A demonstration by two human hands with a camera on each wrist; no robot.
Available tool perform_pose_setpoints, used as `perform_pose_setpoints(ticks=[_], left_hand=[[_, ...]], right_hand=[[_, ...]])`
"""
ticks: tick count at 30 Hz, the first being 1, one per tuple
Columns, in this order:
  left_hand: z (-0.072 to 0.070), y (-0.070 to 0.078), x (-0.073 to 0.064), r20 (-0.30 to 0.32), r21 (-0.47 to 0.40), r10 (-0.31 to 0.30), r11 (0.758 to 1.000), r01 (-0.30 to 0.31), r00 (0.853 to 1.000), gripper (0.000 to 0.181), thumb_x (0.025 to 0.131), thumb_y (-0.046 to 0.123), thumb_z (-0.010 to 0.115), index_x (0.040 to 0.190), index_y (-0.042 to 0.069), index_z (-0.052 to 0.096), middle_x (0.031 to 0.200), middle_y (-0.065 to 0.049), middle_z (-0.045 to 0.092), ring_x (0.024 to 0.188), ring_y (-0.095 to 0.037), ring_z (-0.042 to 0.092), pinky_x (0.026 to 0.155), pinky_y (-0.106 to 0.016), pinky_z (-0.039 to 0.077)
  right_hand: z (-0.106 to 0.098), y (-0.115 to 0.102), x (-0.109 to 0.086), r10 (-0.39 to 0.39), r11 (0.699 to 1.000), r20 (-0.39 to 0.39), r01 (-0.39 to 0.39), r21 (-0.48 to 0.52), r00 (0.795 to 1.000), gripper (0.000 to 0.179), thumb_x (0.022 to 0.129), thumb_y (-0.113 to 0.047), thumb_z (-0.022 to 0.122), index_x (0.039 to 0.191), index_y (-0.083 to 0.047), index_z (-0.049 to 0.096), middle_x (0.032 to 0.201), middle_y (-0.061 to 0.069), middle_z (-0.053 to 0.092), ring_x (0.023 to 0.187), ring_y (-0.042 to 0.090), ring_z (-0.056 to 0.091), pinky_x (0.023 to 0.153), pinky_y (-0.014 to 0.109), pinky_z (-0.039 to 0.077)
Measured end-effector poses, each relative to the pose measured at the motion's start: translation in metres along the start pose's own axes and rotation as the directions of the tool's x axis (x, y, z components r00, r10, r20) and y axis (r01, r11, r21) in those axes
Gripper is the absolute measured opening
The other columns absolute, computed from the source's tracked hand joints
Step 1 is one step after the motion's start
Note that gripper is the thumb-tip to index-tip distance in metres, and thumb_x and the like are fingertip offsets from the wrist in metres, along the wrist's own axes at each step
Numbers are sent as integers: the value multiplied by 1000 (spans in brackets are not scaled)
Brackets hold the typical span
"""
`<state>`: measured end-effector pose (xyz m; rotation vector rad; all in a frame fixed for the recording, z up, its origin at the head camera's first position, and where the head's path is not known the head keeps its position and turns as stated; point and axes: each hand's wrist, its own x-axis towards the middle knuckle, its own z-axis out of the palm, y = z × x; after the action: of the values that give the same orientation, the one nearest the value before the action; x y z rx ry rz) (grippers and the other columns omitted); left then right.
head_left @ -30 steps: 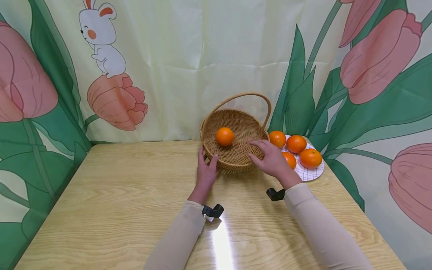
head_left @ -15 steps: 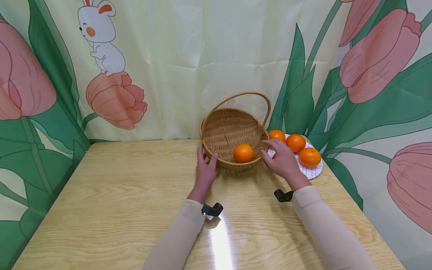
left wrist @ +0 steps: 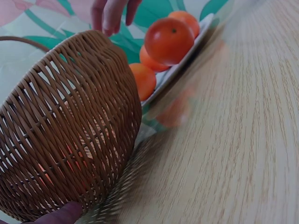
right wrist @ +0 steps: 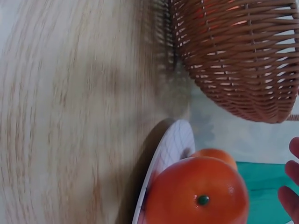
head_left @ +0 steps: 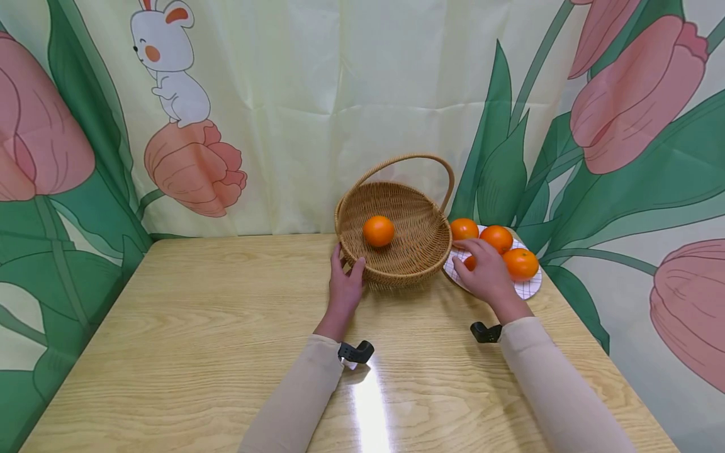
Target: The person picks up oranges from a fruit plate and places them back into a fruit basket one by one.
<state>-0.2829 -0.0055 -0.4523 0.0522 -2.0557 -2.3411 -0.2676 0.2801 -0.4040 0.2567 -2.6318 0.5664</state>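
Observation:
A wicker basket (head_left: 419,233) with a tall arched handle stands tilted toward me at the back of the table. One orange (head_left: 379,231) lies inside it, left of the middle. My left hand (head_left: 344,286) grips the basket's front left side, thumb at the rim; its other fingers are partly hidden. To the right, my right hand (head_left: 485,270) hovers over the near left part of a white checked plate (head_left: 529,288), fingers spread and holding nothing. Several oranges sit on that plate, among them a near right one (head_left: 520,264). The orange (head_left: 469,263) under my right hand is mostly covered.
The wooden table (head_left: 226,327) reaches back to a curtain (head_left: 283,126) printed with tulips and a rabbit. Basket and plate stand close together near the table's back right corner.
My right hand has moved right, from over the basket's rim to the plate. Inside the basket the orange rolled to the front right, then back left. My left hand has stayed put.

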Motion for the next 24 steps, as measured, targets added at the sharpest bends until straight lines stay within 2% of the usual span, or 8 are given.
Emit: perform_pose_setpoints(ticks=[8, 16, 24], left_hand=[[-1, 1, -1, -7, 11, -12, 1000, 12, 1000, 68, 97, 36, 56, 152, 41, 16, 153, -12, 31, 131, -32, 49, 97, -49, 50], [-1, 2, -2, -13, 24, 2, 1000, -2, 1000, 68, 97, 36, 55, 153, 38, 16, 152, -12, 32, 130, -33, 49, 98, -47, 50], [-1, 2, -3, -19, 54, 17, 998, -16, 1000, 71, 95, 41, 55, 153, 37, 15, 154, -14, 31, 131, -34, 48, 97, -47, 51]], right_hand=[[-1, 8, -3, 42, 999, 60, -40, -36, 997, 41, 91, -26, 61, 126, -5, 59, 131, 19, 54, 124, 39, 45, 106, 59, 37], [2, 20, -8, 58, 996, 91, -51, -72, 994, 47, 88, -25, 62, 129, -4, 58, 135, 22, 50, 126, 41, 42, 108, 61, 32], [2, 24, -12, 118, 990, 156, -103, -99, 981, 54, 87, -29, 65, 133, -4, 53, 142, 25, 42, 130, 46, 36, 108, 66, 28]])
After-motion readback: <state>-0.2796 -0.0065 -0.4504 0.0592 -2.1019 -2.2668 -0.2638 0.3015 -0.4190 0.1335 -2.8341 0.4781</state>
